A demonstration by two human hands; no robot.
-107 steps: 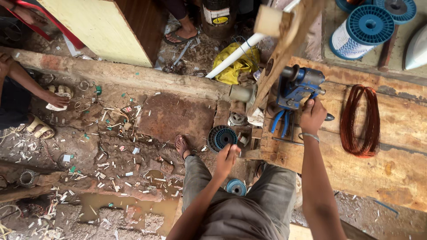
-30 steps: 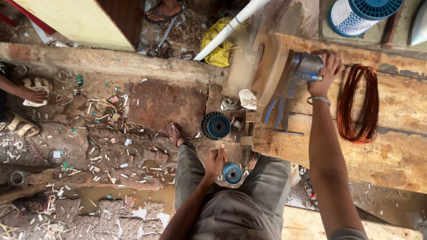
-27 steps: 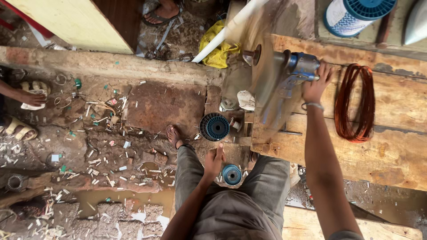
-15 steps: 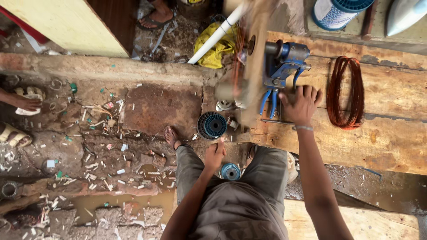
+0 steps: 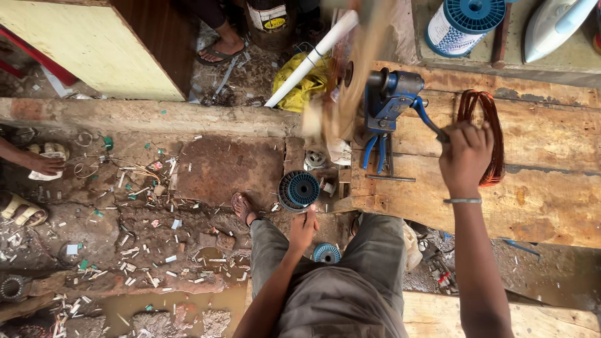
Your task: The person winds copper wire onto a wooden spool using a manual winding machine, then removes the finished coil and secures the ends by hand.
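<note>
Right hand [image 5: 464, 150] clenched on the crank handle of the blue hand winder [image 5: 391, 100], which is fixed on the plank bench [image 5: 538, 200]; wooden former at its shaft is blurred. Left hand [image 5: 303, 228] pinched shut above the knee (what it holds is too fine to tell), near the blue wire spool [image 5: 299, 189] on the floor. Copper wire coil [image 5: 485, 134] lies beside the right hand.

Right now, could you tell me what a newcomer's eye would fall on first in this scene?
First, the blue hand-cranked winder clamped on the wooden bench, its crank gripped by the right hand, with a blurred wooden form beside it. Next, the coil of copper wire lying just behind that hand. Lower down, the left hand hovers near a blue spool on the littered ground.
</note>
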